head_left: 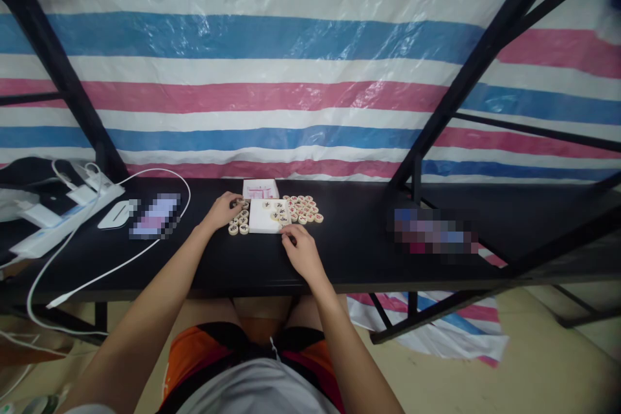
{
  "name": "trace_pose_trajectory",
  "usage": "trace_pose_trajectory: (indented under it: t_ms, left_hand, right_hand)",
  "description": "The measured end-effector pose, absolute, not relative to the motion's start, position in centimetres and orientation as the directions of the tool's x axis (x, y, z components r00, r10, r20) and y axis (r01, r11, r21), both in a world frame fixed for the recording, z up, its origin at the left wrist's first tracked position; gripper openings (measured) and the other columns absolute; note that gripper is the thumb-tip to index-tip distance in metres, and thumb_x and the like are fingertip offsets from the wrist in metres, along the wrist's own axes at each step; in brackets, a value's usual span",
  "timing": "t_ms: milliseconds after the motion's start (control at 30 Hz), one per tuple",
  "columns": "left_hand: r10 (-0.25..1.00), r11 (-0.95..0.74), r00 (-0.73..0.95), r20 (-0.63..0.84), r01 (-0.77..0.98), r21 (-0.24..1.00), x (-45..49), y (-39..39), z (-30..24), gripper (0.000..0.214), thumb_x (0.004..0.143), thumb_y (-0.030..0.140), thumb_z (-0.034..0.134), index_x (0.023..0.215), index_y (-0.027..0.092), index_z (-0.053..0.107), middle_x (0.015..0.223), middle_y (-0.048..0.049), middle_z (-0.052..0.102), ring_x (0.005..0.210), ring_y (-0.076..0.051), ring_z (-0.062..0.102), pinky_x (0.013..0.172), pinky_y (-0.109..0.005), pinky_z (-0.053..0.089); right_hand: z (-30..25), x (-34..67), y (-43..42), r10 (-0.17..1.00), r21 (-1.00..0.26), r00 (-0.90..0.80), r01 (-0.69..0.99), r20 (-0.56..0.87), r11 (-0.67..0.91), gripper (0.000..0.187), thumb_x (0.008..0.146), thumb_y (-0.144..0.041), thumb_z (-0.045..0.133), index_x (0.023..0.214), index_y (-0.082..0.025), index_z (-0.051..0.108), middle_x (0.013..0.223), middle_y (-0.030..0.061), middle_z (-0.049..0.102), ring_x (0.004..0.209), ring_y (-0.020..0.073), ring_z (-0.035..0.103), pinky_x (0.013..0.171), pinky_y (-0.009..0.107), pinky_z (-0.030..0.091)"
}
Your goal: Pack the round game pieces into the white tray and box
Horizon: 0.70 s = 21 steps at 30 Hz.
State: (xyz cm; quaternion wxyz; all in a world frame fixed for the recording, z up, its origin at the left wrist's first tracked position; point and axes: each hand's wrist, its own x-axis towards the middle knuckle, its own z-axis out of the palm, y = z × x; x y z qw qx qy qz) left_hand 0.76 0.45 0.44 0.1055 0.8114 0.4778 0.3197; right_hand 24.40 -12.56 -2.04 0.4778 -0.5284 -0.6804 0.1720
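A small white box (262, 217) sits on the black table (349, 252), with several round cream game pieces (301, 208) heaped to its right and a few more pieces (239, 226) to its left. A white lid with pink print (261, 189) lies just behind. My left hand (222, 209) rests at the box's left edge, fingers curled over the pieces there. My right hand (301, 251) is at the box's front right corner, fingertips pinched near a piece; what they hold is too small to make out.
A white power strip (58, 223) with plugs and cables, a white mouse (114, 213) and a blurred phone (156, 215) lie on the left. Another blurred object (434, 230) lies right. Black frame bars (427, 136) rise beside a striped tarp.
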Motion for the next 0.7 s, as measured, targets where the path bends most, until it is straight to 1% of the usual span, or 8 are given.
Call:
trace_pose_trajectory:
  t_ms: [167,267,333,433,567,633,700]
  left_hand:
    - [0.826,-0.547,0.342,0.448,0.678,0.491,0.8,-0.1,0.7,0.032,0.082,0.036,0.050,0.103,0.017,0.066,0.098,-0.0072,0.062,0.091,-0.020,0.060,0.085,-0.032,0.046]
    - [0.830,-0.515,0.242,0.502,0.678,0.525,0.1,-1.0,1.3,0.033,0.081,0.034,0.050,0.107,0.018,0.065,0.102,-0.0067,0.061,0.093,-0.020,0.059,0.085,-0.031,0.046]
    - [0.843,-0.467,0.166,0.512,0.698,0.543,-0.9,-1.6,1.5,0.036,0.080,0.033,0.051,0.110,0.017,0.064,0.098,-0.0063,0.061,0.090,-0.019,0.060,0.085,-0.031,0.046]
    - [0.891,-0.403,0.173,0.419,0.725,0.558,-2.8,-2.1,1.1,0.035,0.076,0.034,0.055,0.105,0.017,0.066,0.090,-0.0051,0.062,0.084,-0.019,0.061,0.084,-0.032,0.047]
    - [0.926,-0.373,0.242,0.291,0.708,0.599,-4.0,-2.3,0.4,0.035,0.072,0.036,0.059,0.099,0.018,0.068,0.097,-0.0058,0.067,0.087,-0.020,0.062,0.085,-0.033,0.047]
    - [0.929,-0.369,0.258,0.265,0.703,0.608,-4.0,-2.5,0.3,0.032,0.072,0.038,0.059,0.095,0.017,0.068,0.101,-0.0064,0.067,0.089,-0.021,0.062,0.086,-0.033,0.047]
    - [0.925,-0.378,0.264,0.272,0.708,0.597,-3.9,-2.6,0.4,0.030,0.072,0.039,0.060,0.091,0.017,0.068,0.101,-0.0069,0.067,0.089,-0.021,0.062,0.087,-0.034,0.047]
  right_hand:
    - [-2.0,24.4,-12.6,0.882,-0.742,0.013,0.548,0.471,0.387,0.021,0.082,-0.020,0.045,0.089,-0.021,0.065,0.098,0.0061,0.062,0.093,0.0195,0.060,0.085,0.034,0.048]
    - [-2.1,24.4,-12.6,0.882,-0.741,0.020,0.552,0.470,0.382,0.021,0.082,-0.020,0.045,0.089,-0.021,0.065,0.098,0.0063,0.063,0.093,0.0197,0.060,0.085,0.034,0.048]
    - [-2.1,24.4,-12.6,0.882,-0.741,0.022,0.553,0.471,0.382,0.022,0.082,-0.020,0.045,0.090,-0.021,0.065,0.098,0.0063,0.063,0.092,0.0198,0.060,0.084,0.034,0.048]
    - [-2.1,24.4,-12.6,0.880,-0.740,0.020,0.550,0.474,0.386,0.022,0.082,-0.020,0.045,0.090,-0.021,0.066,0.097,0.0063,0.063,0.092,0.0198,0.060,0.083,0.033,0.048]
    - [-2.0,24.4,-12.7,0.883,-0.746,0.025,0.547,0.468,0.380,0.022,0.082,-0.020,0.045,0.090,-0.020,0.066,0.097,0.0066,0.063,0.092,0.0197,0.060,0.084,0.034,0.048]
    - [-2.0,24.3,-12.7,0.887,-0.749,0.025,0.546,0.462,0.375,0.022,0.082,-0.020,0.045,0.090,-0.020,0.066,0.097,0.0065,0.062,0.092,0.0198,0.060,0.084,0.034,0.048]
    - [-1.9,24.3,-12.7,0.888,-0.751,0.027,0.546,0.458,0.371,0.021,0.082,-0.020,0.045,0.090,-0.020,0.065,0.097,0.0064,0.062,0.092,0.0199,0.060,0.084,0.034,0.048]
